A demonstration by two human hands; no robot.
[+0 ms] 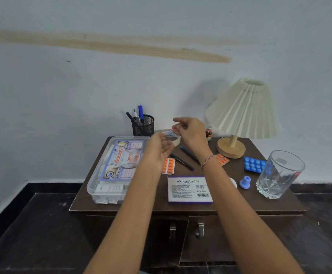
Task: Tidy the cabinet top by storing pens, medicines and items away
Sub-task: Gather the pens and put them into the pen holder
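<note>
My right hand (191, 133) hovers over the back of the brown cabinet top (230, 202). Its curled fingertips touch the rim of a tape roll (176, 142) and its thumb is lifted; a grip is not clear. My left hand (159, 149) is open, palm turned toward the roll. Two dark pens (183, 162) lie under my hands. Orange pill strips (168, 165) (222, 159), a blue pill strip (253, 164) and a small brown bottle (209, 133) lie around. A clear first-aid box (109, 171) sits at the left. A mesh pen holder (143, 125) holds several pens.
A stamp pad box (190, 189) lies near the front edge. A blue cap (245, 181), a drinking glass (280, 175) and a pleated lamp (240, 115) stand at the right. Two cabinet doors with handles (199, 230) are below. The wall is right behind.
</note>
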